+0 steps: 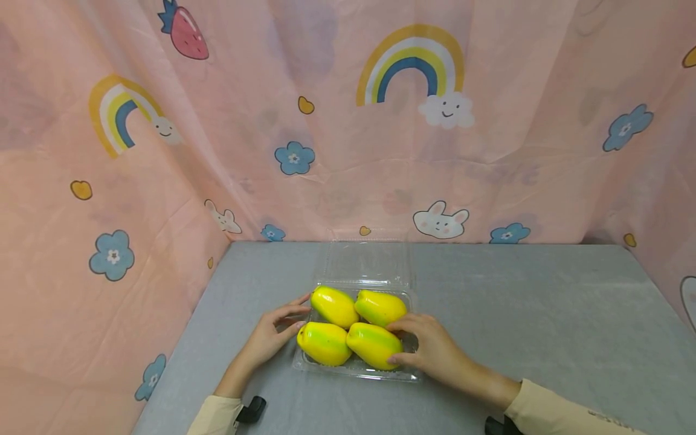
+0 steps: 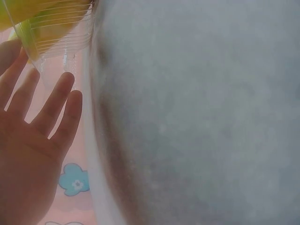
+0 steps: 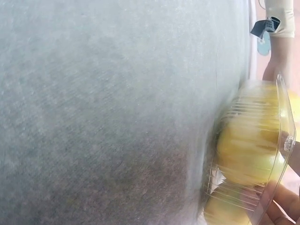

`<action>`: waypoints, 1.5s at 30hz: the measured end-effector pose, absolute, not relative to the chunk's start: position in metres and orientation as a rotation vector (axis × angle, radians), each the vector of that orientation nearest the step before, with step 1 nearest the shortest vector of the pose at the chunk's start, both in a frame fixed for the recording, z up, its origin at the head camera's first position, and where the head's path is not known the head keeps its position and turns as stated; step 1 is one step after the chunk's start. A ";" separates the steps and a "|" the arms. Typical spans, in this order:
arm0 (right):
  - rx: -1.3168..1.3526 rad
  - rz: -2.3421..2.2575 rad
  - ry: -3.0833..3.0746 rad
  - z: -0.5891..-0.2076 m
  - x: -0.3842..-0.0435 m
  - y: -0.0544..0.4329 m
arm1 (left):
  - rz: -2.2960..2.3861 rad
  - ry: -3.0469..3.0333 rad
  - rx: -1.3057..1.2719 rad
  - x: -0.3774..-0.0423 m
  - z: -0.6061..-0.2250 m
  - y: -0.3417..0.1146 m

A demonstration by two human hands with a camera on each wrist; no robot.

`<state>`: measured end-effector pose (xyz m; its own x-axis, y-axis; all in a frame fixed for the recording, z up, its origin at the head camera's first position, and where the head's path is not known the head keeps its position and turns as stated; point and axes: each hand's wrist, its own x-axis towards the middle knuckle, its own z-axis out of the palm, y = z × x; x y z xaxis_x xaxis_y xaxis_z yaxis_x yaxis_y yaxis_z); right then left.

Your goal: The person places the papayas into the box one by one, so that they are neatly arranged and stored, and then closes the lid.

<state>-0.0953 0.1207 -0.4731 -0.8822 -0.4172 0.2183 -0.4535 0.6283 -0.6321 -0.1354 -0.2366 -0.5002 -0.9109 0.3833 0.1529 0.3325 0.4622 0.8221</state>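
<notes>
Several glossy yellow fruits with green streaks, mango-like in shape, lie in two rows in a clear plastic clamshell box [image 1: 375,374] on the table. My right hand [image 1: 435,350] reaches over the box's right side and pinches the front right fruit [image 1: 372,345] at its right end, thumb in front and fingers behind. My left hand [image 1: 272,332] is at the box's left edge, its fingers extended beside the front left fruit [image 1: 325,343] and the back left fruit [image 1: 334,307]. The back right fruit [image 1: 377,307] sits just beyond my right fingers.
The box's clear lid [image 1: 367,263] stands open toward the back. A grey cloth covers the table [image 1: 516,314]. Behind it and at both sides hangs a pink printed curtain [image 1: 348,193].
</notes>
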 end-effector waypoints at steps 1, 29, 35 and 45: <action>0.748 1.102 -2.783 -0.473 -0.095 0.121 | 1.466 2.639 0.647 -0.135 -0.500 -0.237; 0.747 1.154 -2.801 -0.469 -0.097 0.123 | 1.469 2.632 0.643 -0.136 -0.500 -0.238; 0.663 1.194 -2.808 -0.469 -0.098 0.123 | 1.475 2.645 0.629 -0.138 -0.500 -0.237; 0.535 1.333 -2.683 -0.462 -0.118 0.137 | 1.519 2.693 0.624 -0.149 -0.494 -0.236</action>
<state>-0.1185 0.1370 -0.4618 -0.9334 -0.2664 0.2404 -0.3525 0.5553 -0.7533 -0.1489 -0.2362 -0.4937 -0.9217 0.3317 0.2013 0.3439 0.4581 0.8197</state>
